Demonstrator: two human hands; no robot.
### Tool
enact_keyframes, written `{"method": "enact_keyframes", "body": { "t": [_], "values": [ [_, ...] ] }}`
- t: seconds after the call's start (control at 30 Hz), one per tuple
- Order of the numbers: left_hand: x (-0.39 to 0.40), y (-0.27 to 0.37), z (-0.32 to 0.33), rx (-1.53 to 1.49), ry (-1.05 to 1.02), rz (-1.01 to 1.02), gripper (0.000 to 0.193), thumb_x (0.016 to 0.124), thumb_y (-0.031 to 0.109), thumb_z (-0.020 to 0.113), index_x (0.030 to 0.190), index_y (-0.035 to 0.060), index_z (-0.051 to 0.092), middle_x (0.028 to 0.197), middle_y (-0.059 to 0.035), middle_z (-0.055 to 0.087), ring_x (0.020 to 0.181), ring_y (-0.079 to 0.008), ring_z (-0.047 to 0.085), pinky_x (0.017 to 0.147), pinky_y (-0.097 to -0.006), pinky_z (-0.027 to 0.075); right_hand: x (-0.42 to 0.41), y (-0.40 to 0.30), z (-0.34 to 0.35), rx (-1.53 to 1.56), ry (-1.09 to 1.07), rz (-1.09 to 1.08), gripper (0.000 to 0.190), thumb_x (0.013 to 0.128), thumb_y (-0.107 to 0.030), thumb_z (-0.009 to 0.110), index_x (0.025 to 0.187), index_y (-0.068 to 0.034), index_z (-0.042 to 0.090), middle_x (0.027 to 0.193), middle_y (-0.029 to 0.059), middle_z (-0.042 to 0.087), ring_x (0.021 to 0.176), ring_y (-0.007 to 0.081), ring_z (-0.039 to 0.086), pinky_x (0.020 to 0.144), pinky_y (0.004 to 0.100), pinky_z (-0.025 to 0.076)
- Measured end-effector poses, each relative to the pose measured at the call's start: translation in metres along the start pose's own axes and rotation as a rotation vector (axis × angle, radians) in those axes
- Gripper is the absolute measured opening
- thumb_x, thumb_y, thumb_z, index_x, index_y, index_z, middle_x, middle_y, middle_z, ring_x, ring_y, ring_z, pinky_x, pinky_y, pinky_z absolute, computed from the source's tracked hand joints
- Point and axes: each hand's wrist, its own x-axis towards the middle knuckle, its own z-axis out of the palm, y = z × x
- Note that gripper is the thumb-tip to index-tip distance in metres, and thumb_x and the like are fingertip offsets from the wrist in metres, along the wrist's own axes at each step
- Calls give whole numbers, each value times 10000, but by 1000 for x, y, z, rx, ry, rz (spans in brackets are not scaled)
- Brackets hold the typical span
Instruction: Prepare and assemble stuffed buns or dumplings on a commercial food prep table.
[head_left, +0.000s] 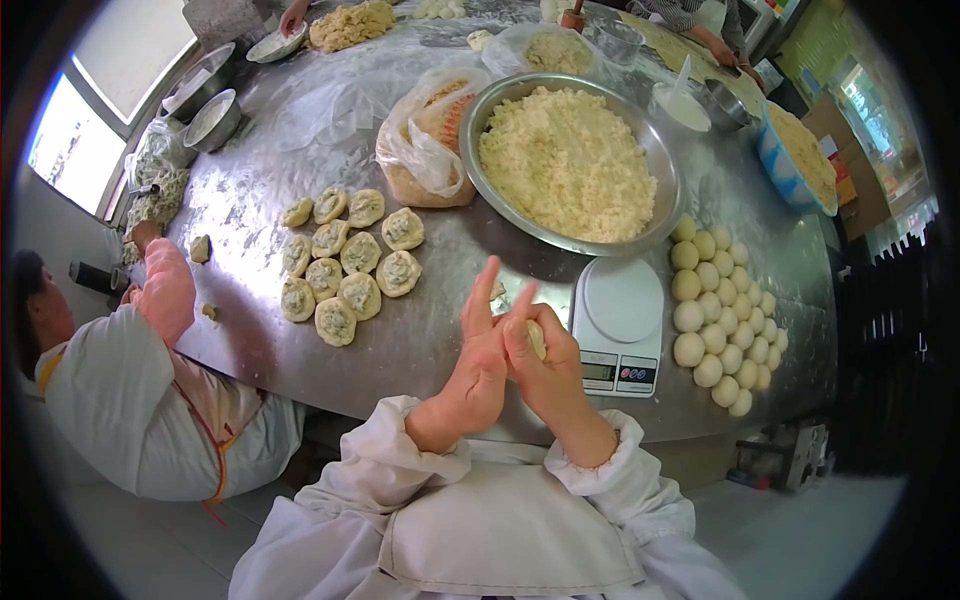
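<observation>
My left hand (480, 367) and my right hand (544, 349) meet above the steel table's near edge. Pale dough (536, 339) shows between them, within the right hand's curled fingers; the left palm presses against that hand with its fingers extended. Just right of my hands lies a white kitchen scale (619, 322) with a bare round platform. Beyond them stands a large steel bowl (474, 161) heaped with a crumbly pale yellow filling (566, 161). Round dough balls (709, 307) are grouped right of the scale. To the left lie flattened dough rounds (360, 295) topped with greenish filling.
A plastic bag of crumbs (427, 150) touches the big bowl. A blue-and-white basin (787, 169) stands at the right rim. At the left edge a co-worker (142, 375) reaches over the table near greenish filling (169, 199). Other people's hands are at the far side.
</observation>
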Motion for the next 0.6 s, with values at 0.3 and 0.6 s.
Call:
{"method": "enact_keyframes", "body": {
  "t": [0.3,0.6],
  "values": [
    [7,-4,7,-454,-16,-380,976,855,761,126,1506,37,56,1553,-149,123,1418,-233,168,1113,-361,210,4,10,-1,-337,103,-360,275,966,-218,524,1133,-1,553,1073,188,635,798,233,665,710,302,508],
    [1,13,25,-703,10,-486,521,1004,399,411,1302,-27,442,1161,-87,571,1048,-154,548,948,-319,418,11,-19,-4,90,41,-222,711,986,-525,181,1458,7,205,1547,188,133,1393,296,197,1107,370,159]
  ]
}}
